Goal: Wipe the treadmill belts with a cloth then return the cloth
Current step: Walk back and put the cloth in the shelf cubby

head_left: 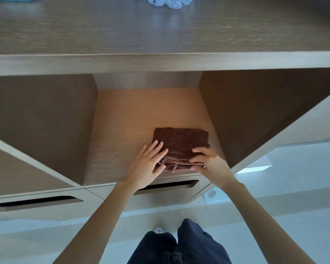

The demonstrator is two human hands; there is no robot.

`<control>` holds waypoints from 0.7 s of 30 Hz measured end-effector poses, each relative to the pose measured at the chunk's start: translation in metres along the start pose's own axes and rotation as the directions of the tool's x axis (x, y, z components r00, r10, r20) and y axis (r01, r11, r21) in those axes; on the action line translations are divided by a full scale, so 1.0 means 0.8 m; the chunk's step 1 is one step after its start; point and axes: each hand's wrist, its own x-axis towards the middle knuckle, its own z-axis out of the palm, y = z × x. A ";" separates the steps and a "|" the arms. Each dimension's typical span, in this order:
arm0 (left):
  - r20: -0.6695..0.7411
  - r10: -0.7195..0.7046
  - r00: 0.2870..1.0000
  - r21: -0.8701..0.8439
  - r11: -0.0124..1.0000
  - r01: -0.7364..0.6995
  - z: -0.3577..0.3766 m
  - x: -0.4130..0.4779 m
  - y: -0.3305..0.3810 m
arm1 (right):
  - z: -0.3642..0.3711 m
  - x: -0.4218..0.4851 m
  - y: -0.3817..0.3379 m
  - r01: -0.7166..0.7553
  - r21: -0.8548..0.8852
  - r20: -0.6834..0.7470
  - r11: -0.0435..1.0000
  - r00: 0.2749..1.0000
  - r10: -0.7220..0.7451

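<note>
Both hands are on the brown cloth (181, 141), down in the middle shelf (133, 119) compartment!

Centre of the frame: the brown cloth lies folded on the shelf floor, towards the front right. The left hand (149, 164) lies flat on its left side, fingers straight and relaxed, while the right hand (208, 162) curls its fingers and pinches the near right edge. At the top of the frame, crumpled pale blue fabric (170, 1) sits on the bench (160, 31) above.
</note>
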 end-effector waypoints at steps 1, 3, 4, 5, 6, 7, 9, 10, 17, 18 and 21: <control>-0.017 0.020 1.000 -0.026 0.999 -0.021 -0.001 -0.005 0.000 | 0.006 -0.007 0.002 -0.012 0.016 0.012 1.000 1.000 0.011; -0.075 0.033 0.997 -0.108 0.993 -0.041 -0.003 -0.004 0.005 | 0.011 -0.009 0.003 -0.032 0.098 -0.015 0.995 0.999 0.033; -0.115 0.021 0.993 -0.156 0.987 -0.039 -0.006 0.000 0.007 | 0.009 -0.006 0.002 -0.037 0.136 -0.038 0.990 0.998 0.043; -0.157 0.002 0.988 -0.197 0.980 -0.033 -0.010 0.005 0.009 | 0.006 -0.003 0.001 -0.040 0.159 -0.060 0.986 0.997 0.050; -0.192 -0.018 0.981 -0.218 0.976 -0.025 -0.014 0.010 0.009 | 0.002 0.001 0.002 -0.046 0.154 -0.079 0.987 0.995 0.058; -0.213 -0.034 0.976 -0.220 0.975 -0.014 -0.017 0.014 0.007 | -0.001 0.003 0.004 -0.053 0.112 -0.088 0.992 0.994 0.063; -0.201 -0.047 0.978 -0.192 0.981 0.007 -0.022 0.021 0.001 | -0.004 0.003 0.007 -0.049 -0.039 -0.082 0.998 0.996 0.046; -0.172 -0.050 0.984 -0.178 0.984 0.019 -0.025 0.022 -0.003 | -0.004 0.001 0.007 -0.049 -0.088 -0.072 0.995 0.996 0.043; -0.022 -0.110 0.994 -0.103 0.989 0.108 -0.030 0.022 -0.005 | -0.013 0.002 0.010 -0.120 0.035 -0.079 0.992 0.989 0.122; -0.021 -0.147 0.989 -0.101 0.984 0.144 -0.031 0.021 -0.003 | -0.013 0.002 0.010 -0.124 0.022 -0.072 0.992 0.990 0.125; -0.068 -0.256 0.964 -0.077 0.965 0.251 -0.033 0.015 0.002 | -0.012 0.004 0.009 -0.125 -0.034 -0.063 0.992 0.990 0.122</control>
